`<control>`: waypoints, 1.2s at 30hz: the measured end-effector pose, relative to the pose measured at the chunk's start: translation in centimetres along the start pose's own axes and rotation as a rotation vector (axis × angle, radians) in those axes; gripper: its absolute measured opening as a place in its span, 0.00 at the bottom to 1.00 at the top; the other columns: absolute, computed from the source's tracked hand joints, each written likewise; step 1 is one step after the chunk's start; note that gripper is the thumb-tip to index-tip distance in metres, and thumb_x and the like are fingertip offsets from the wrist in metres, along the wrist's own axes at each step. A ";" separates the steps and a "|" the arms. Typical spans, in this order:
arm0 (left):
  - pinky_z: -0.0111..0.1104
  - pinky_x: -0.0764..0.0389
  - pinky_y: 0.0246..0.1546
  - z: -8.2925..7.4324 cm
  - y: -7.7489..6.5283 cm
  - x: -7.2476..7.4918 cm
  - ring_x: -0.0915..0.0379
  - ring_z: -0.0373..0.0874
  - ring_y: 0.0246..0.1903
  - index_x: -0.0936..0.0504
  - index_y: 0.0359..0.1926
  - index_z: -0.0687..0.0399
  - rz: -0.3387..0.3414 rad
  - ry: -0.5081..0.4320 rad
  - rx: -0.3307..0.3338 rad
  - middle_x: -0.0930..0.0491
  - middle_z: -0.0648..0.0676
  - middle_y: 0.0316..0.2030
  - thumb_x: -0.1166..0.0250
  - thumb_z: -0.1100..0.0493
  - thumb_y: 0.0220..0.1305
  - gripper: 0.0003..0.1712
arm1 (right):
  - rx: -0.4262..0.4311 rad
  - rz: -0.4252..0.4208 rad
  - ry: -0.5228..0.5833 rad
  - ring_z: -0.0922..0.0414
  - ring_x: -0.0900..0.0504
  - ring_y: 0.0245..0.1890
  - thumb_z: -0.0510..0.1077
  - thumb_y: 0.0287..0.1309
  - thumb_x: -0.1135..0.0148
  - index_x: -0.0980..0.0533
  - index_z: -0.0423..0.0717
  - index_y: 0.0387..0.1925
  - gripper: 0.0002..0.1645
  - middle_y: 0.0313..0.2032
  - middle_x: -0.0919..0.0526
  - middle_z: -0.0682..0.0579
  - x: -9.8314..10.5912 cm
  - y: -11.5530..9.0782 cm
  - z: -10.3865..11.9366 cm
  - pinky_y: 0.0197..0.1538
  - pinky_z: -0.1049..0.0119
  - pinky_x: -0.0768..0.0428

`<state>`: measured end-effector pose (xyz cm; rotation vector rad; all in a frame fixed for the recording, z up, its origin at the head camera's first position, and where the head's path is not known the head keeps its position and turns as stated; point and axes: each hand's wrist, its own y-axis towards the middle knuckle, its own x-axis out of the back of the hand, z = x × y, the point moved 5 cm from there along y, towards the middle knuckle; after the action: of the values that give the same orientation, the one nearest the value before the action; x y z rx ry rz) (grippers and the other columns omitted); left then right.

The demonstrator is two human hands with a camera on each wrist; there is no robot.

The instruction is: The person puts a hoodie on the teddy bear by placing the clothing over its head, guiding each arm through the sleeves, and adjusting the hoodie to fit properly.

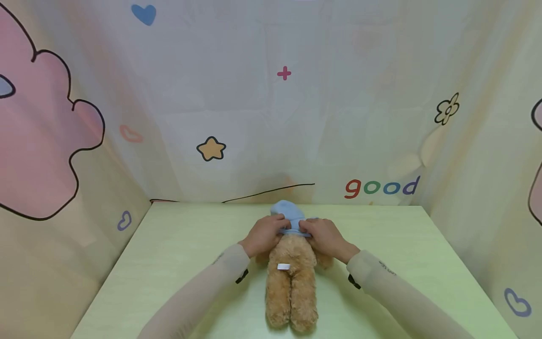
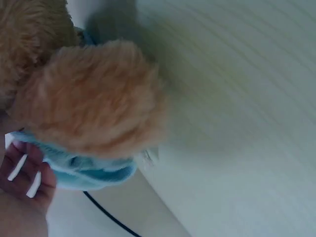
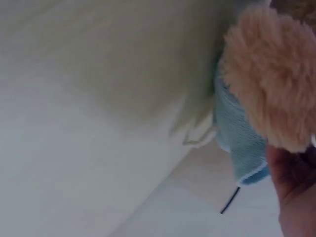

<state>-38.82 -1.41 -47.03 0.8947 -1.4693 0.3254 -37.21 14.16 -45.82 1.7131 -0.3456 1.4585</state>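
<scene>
A brown plush toy (image 1: 292, 256) lies on the table with its legs toward me and a white tag (image 1: 283, 267) on its lower body. Its head end is covered by a light blue cloth garment (image 1: 288, 210), also in the left wrist view (image 2: 98, 173) and the right wrist view (image 3: 239, 133). My left hand (image 1: 264, 234) pinches the garment's lower edge at the left. On the right side, my right hand (image 1: 328, 235) grips the same edge. The toy's furry arms (image 2: 98, 98) stick out below the hands. A white cord (image 3: 200, 138) shows beside the garment.
The pale green table (image 1: 190, 249) runs back to a printed curtain (image 1: 338, 117), which also hangs along both sides. The toy lies near the middle, its head end close to the table's back edge.
</scene>
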 end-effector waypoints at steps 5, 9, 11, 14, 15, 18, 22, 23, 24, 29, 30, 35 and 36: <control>0.34 0.24 0.46 1.8 -0.9 0.4 0.27 0.39 0.44 0.26 0.48 0.46 0.022 -0.266 0.164 0.26 0.47 0.45 0.39 0.56 0.61 0.14 | -0.137 0.104 0.081 0.65 0.32 0.23 0.44 0.51 0.36 0.26 0.56 0.34 0.09 0.24 0.26 0.61 1.3 0.5 -0.6 0.28 0.70 0.33; 0.35 0.24 0.42 3.4 -2.5 0.6 0.26 0.42 0.41 0.27 0.49 0.51 0.026 -0.505 0.329 0.24 0.51 0.44 0.40 0.49 0.62 0.18 | -0.248 0.127 0.168 0.63 0.26 0.27 0.48 0.53 0.37 0.23 0.54 0.41 0.12 0.32 0.20 0.58 2.7 -0.5 -0.4 0.33 0.67 0.27; 0.35 0.24 0.36 4.0 -3.5 0.5 0.25 0.42 0.37 0.25 0.47 0.52 0.074 -0.593 0.429 0.22 0.52 0.40 0.43 0.45 0.64 0.18 | -0.293 0.119 0.239 0.63 0.25 0.27 0.48 0.54 0.38 0.23 0.53 0.41 0.11 0.33 0.19 0.58 3.2 -1.0 -0.1 0.32 0.67 0.27; 0.36 0.23 0.33 4.3 -4.9 -0.1 0.26 0.42 0.31 0.22 0.44 0.51 0.242 -0.707 0.535 0.22 0.54 0.34 0.49 0.38 0.65 0.23 | -0.320 0.139 0.346 0.64 0.23 0.25 0.51 0.57 0.40 0.23 0.54 0.39 0.09 0.32 0.19 0.58 3.4 -1.8 0.6 0.31 0.70 0.26; 0.36 0.23 0.34 4.2 -5.3 -0.4 0.26 0.40 0.32 0.21 0.45 0.49 0.304 -0.735 0.543 0.21 0.52 0.35 0.50 0.36 0.65 0.25 | -0.331 0.159 0.382 0.64 0.22 0.26 0.54 0.58 0.41 0.23 0.56 0.38 0.10 0.32 0.18 0.59 3.4 -1.9 0.8 0.31 0.70 0.26; 0.39 0.23 0.34 3.5 -5.8 -0.8 0.30 0.42 0.29 0.21 0.44 0.46 0.442 -0.826 0.494 0.24 0.52 0.33 0.48 0.33 0.62 0.26 | -0.371 0.220 0.447 0.63 0.19 0.30 0.62 0.59 0.45 0.23 0.60 0.38 0.15 0.34 0.16 0.57 3.1 -2.2 1.2 0.33 0.68 0.24; 0.42 0.22 0.33 2.4 -5.7 -0.9 0.30 0.42 0.32 0.25 0.44 0.48 0.458 -0.955 0.418 0.27 0.51 0.36 0.42 0.35 0.59 0.24 | -0.417 0.285 0.484 0.59 0.19 0.39 0.70 0.56 0.48 0.24 0.62 0.43 0.22 0.40 0.17 0.56 2.8 -2.3 1.5 0.39 0.62 0.22; 0.42 0.21 0.33 2.3 -5.5 -0.9 0.28 0.43 0.33 0.26 0.45 0.49 0.444 -0.990 0.415 0.26 0.51 0.38 0.41 0.36 0.59 0.24 | -0.423 0.296 0.490 0.58 0.19 0.41 0.70 0.56 0.47 0.24 0.62 0.44 0.23 0.41 0.17 0.55 2.7 -2.3 1.5 0.40 0.61 0.22; 0.43 0.20 0.33 2.3 -5.4 -1.0 0.26 0.43 0.35 0.26 0.47 0.49 0.423 -1.021 0.421 0.25 0.51 0.41 0.40 0.38 0.58 0.24 | -0.423 0.303 0.498 0.58 0.19 0.42 0.69 0.56 0.47 0.24 0.61 0.44 0.23 0.42 0.17 0.54 2.6 -2.4 1.5 0.42 0.60 0.22; 0.41 0.18 0.35 2.8 -4.6 -1.0 0.22 0.45 0.39 0.24 0.49 0.49 0.262 -1.099 0.497 0.22 0.54 0.44 0.36 0.40 0.56 0.25 | -0.461 0.301 0.567 0.55 0.18 0.43 0.64 0.58 0.45 0.25 0.57 0.44 0.20 0.44 0.17 0.50 2.2 -2.4 1.1 0.42 0.60 0.21; 0.41 0.18 0.36 2.9 -4.5 -0.8 0.21 0.45 0.38 0.24 0.49 0.50 0.227 -1.105 0.513 0.21 0.54 0.44 0.36 0.40 0.56 0.25 | -0.478 0.294 0.578 0.56 0.18 0.41 0.62 0.58 0.44 0.26 0.57 0.45 0.19 0.44 0.17 0.49 2.3 -2.3 1.0 0.40 0.61 0.21; 0.43 0.19 0.40 2.7 -4.1 0.8 0.22 0.41 0.37 0.24 0.50 0.52 0.100 -1.072 0.556 0.20 0.55 0.43 0.37 0.44 0.59 0.23 | -0.568 0.269 0.555 0.57 0.19 0.37 0.59 0.56 0.43 0.27 0.59 0.46 0.18 0.44 0.17 0.49 2.7 -1.9 1.2 0.31 0.65 0.24; 0.43 0.19 0.40 2.6 -3.9 1.1 0.23 0.41 0.37 0.23 0.49 0.52 0.084 -1.058 0.559 0.20 0.54 0.43 0.38 0.44 0.59 0.22 | -0.585 0.279 0.549 0.57 0.19 0.38 0.62 0.55 0.42 0.27 0.60 0.46 0.20 0.44 0.17 0.49 2.7 -1.8 1.3 0.31 0.66 0.25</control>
<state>-37.79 -6.08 -47.63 1.5904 -2.4513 0.3468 -34.34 15.07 -44.05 0.7872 -0.6466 1.7387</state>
